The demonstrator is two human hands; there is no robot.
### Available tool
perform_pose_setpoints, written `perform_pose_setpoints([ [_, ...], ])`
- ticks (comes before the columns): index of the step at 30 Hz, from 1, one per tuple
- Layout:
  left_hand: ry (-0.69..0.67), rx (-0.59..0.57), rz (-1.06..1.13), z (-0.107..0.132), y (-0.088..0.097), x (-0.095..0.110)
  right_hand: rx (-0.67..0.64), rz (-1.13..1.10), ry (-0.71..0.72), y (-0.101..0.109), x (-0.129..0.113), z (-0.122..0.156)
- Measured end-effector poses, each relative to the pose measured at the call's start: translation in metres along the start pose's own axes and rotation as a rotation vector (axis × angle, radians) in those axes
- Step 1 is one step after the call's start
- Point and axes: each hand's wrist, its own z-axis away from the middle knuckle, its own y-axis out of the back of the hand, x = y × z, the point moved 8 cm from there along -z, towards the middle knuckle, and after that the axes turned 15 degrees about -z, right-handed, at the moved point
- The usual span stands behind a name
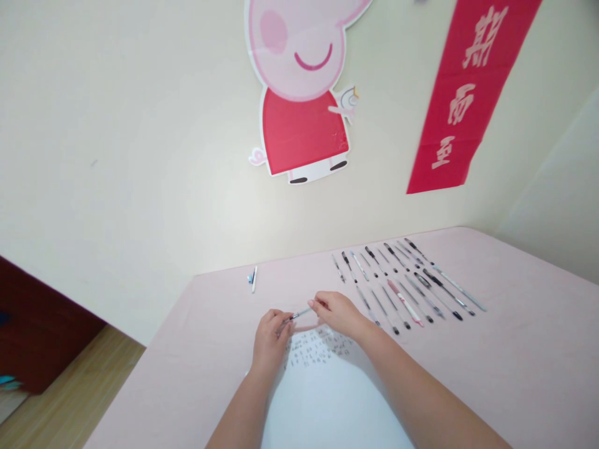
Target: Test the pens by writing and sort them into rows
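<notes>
- Pinching pen [301, 313] by one end with left hand [271, 333], by other with right hand [336, 310]
- Holding it near top of written sheet [332, 402], left of laid-out pens [405, 304]
- Probably assembling or opening it; likely needing steady, in-line push or pull next, can't tell which

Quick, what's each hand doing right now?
Left hand: closed, holding a pen near one end.
Right hand: closed, pinching that pen toward its other end.

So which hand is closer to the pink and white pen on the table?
Right. The right hand is to the left of the pink and white pen, with other pens between them; the left hand is farther left, beyond the right hand.
</notes>
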Motion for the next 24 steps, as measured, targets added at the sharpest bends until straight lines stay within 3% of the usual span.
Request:
perform_pose_setpoints([
  [24, 0.015, -0.005, 0.031, -0.0007, 0.0002, -0.0007, -0.018, -0.01, 0.062, -0.0034, -0.0079, 0.0021],
])
